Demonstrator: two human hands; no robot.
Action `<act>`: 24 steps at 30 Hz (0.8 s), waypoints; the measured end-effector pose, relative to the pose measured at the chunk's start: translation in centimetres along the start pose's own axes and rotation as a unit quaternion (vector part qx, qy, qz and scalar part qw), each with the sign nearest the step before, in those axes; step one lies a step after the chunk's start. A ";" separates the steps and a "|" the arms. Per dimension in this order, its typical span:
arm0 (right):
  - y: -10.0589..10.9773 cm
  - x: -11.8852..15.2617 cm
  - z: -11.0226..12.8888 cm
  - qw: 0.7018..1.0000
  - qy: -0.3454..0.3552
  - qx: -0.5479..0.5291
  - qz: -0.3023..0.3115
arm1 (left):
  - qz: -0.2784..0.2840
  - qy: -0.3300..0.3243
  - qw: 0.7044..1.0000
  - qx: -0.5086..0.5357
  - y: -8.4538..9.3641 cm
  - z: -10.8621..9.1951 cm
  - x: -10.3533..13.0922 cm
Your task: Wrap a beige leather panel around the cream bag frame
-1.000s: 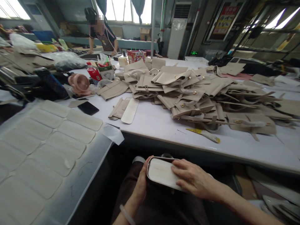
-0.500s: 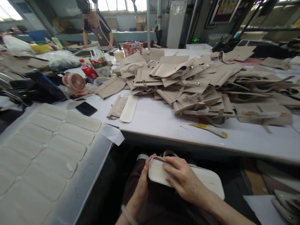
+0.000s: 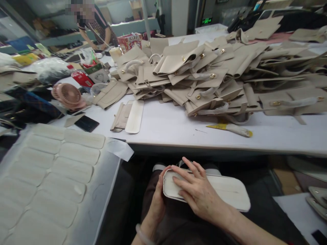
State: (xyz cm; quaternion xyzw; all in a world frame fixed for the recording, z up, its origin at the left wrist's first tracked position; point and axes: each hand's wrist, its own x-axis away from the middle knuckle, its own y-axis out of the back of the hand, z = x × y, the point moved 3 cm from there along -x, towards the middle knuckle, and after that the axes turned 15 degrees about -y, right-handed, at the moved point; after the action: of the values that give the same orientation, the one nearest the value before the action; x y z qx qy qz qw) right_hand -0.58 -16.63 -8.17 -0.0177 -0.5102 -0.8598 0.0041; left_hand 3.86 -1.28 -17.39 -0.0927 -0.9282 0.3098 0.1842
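Over the lap (image 3: 178, 224), the left hand (image 3: 158, 201) clasps a rimmed white panel (image 3: 227, 190), the right hand (image 3: 200, 194) spread on top, its fit seemingly unfinished, similar panels (image 3: 73, 173) untouched alongside.

- A long white table (image 3: 166, 126) runs across just beyond the left hand (image 3: 156, 206) and the right hand (image 3: 201, 195).
- To the left of the left hand is a side table (image 3: 102, 197) with a pale, shiny covering.
- Far beyond both hands, a long bench (image 3: 138, 27) stands along a blue-grey wall (image 3: 119, 12).
- A thin upright pole (image 3: 146, 18) and a tall white cabinet (image 3: 180, 17) also stand beyond the hands.
- Past the right hand, a green sign (image 3: 206, 21) glows.
- Pale light covers the white table; below the hands the floor is too dark to make out.
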 end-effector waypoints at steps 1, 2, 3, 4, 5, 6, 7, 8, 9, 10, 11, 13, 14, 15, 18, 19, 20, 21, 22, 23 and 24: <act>0.0 -0.1 0.0 1.000 -0.007 -0.007 0.010 | -0.004 0.003 1.000 0.003 0.0 0.0 0.0; 0.0 -0.1 0.0 1.000 -0.014 -0.016 0.018 | -0.005 0.005 1.000 0.004 0.0 0.0 -0.1; 0.0 -0.2 0.0 0.999 -0.022 -0.024 0.023 | -0.006 0.007 1.000 0.004 0.0 0.0 -0.1; -0.1 -0.2 -0.1 0.999 -0.030 -0.031 0.026 | -0.006 0.008 1.000 0.003 0.1 -0.1 -0.2; -0.1 -0.1 -0.1 0.998 -0.036 -0.038 0.029 | -0.002 0.011 1.000 0.001 0.1 -0.1 -0.3; -0.2 -0.1 -0.1 0.998 -0.040 -0.043 0.029 | 0.004 0.014 1.000 0.000 0.1 -0.2 -0.3; -0.3 0.0 -0.1 0.998 -0.042 -0.047 0.030 | 0.013 0.016 1.000 -0.001 0.1 -0.3 -0.3; -0.4 0.0 -0.1 0.997 -0.044 -0.050 0.029 | 0.024 0.017 1.000 -0.004 0.1 -0.4 -0.3; -0.4 0.1 -0.1 0.997 -0.045 -0.052 0.028 | 0.033 0.017 0.999 -0.009 0.0 -0.6 -0.3; -0.4 0.1 -0.1 0.997 -0.046 -0.054 0.026 | 0.038 0.015 0.999 -0.017 -0.1 -0.8 -0.3; -0.4 0.1 -0.1 0.997 -0.047 -0.055 0.025 | 0.041 0.012 0.999 -0.028 -0.2 -1.1 -0.3; -0.3 0.1 -0.1 0.997 -0.050 -0.055 0.023 | 0.050 0.013 0.997 -0.056 -0.3 -1.7 -0.4; -0.3 0.1 -0.2 0.997 -0.050 -0.054 0.023 | 0.060 0.021 0.995 -0.073 -0.4 -2.1 -0.6; -0.2 0.1 -0.2 0.997 -0.050 -0.054 0.024 | 0.075 0.033 0.993 -0.089 -0.4 -2.5 -0.7; -0.1 0.1 -0.2 0.997 -0.049 -0.055 0.023 | 0.127 0.075 0.979 -0.138 -0.4 -3.7 -1.4; -0.1 0.2 -0.2 0.997 -0.048 -0.056 0.021 | 0.139 0.087 0.974 -0.154 -0.4 -4.1 -1.5; -0.1 0.2 -0.1 0.997 -0.047 -0.057 0.020 | 0.148 0.095 0.970 -0.169 -0.3 -4.4 -1.7; -0.1 0.2 -0.1 0.997 -0.047 -0.058 0.019 | 0.153 0.099 0.966 -0.185 -0.3 -4.7 -1.8; 0.0 0.2 -0.1 0.997 -0.048 -0.058 0.019 | 0.158 0.101 0.962 -0.199 -0.2 -4.9 -1.9; 0.0 0.3 -0.1 0.997 -0.049 -0.060 0.019 | 0.163 0.098 0.959 -0.211 -0.2 -5.1 -1.9; 0.1 0.3 -0.1 0.997 -0.051 -0.060 0.017 | 0.168 0.093 0.955 -0.224 -0.2 -5.2 -1.8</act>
State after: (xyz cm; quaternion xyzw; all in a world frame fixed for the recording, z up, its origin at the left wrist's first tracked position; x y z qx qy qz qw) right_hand -0.85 -16.73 -8.15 -0.0701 -0.4565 -0.8869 -0.0079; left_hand 7.60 0.83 -13.95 -0.3149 -0.9234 0.1105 0.1895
